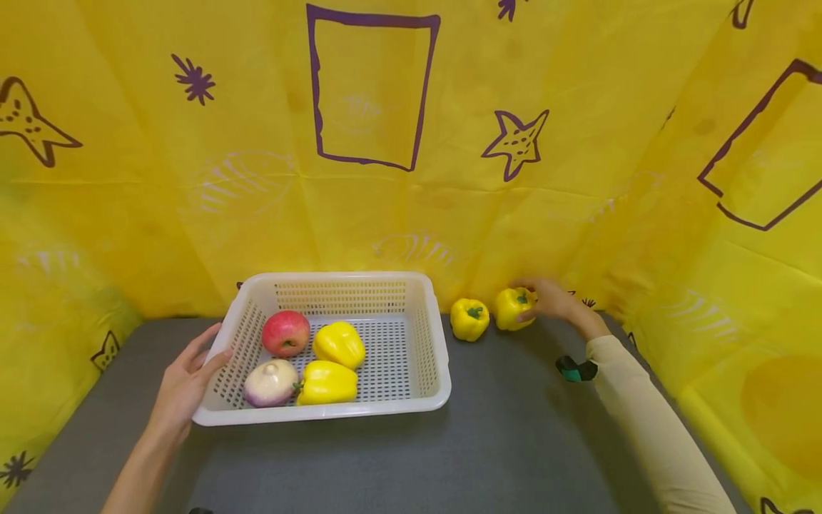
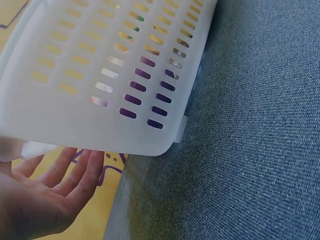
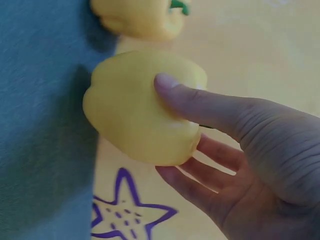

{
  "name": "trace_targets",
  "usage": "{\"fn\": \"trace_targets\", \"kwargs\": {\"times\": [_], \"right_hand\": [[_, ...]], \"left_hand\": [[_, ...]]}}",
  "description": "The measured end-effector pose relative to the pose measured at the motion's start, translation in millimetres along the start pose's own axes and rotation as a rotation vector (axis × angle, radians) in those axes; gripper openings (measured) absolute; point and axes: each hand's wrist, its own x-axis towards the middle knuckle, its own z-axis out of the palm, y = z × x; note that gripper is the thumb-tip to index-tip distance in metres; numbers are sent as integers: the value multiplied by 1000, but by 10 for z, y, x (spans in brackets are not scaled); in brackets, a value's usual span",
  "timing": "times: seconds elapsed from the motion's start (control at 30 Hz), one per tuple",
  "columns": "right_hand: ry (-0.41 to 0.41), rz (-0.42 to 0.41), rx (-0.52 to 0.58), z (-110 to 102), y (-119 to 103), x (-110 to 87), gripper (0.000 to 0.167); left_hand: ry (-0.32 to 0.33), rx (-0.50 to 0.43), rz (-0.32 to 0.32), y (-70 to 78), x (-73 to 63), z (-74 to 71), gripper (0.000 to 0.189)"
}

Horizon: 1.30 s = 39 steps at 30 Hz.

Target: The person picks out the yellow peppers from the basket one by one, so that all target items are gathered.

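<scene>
My right hand (image 1: 551,300) grips a yellow bell pepper (image 3: 135,107) near the table's back edge, thumb on one side and fingers on the other. Just left of it, another yellow bell pepper (image 1: 470,320) with a green stem rests on the table. At the left end of a white perforated plastic basket (image 1: 432,357), my left hand (image 1: 186,385) holds the rim, thumb over the top and fingers outside. Inside lie a red apple (image 1: 285,334), a white-and-purple turnip (image 1: 271,383), and two yellow bell peppers, one behind (image 1: 339,345) and one in front (image 1: 329,383).
Grey cloth covers the table (image 1: 398,464). A yellow curtain (image 1: 257,214) with purple starfish and frame drawings rises along the back and both sides. A dark band with a green patch (image 1: 576,369) is at the right wrist.
</scene>
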Motion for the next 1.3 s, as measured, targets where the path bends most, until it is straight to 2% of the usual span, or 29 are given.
{"fn": "trace_targets", "kwargs": {"times": [0.23, 0.5, 0.8, 0.93, 1.1, 1.3], "right_hand": [[-31, 54, 13, 99, 37, -25, 64], [-21, 25, -24, 115, -5, 10, 63], [-18, -15, -21, 98, 20, 17, 64], [-41, -5, -13, 77, 22, 11, 65], [-69, 44, 4, 27, -1, -2, 70], [-59, 69, 32, -17, -46, 8, 72]], "left_hand": [[-11, -17, -9, 15, 8, 11, 68], [-18, -33, -22, 18, 4, 5, 68], [0, 2, -17, 15, 0, 6, 68], [1, 1, -22, 6, -2, 7, 69], [-3, -11, -24, 5, 7, 8, 69], [-2, -13, -22, 12, 8, 10, 66]]}}
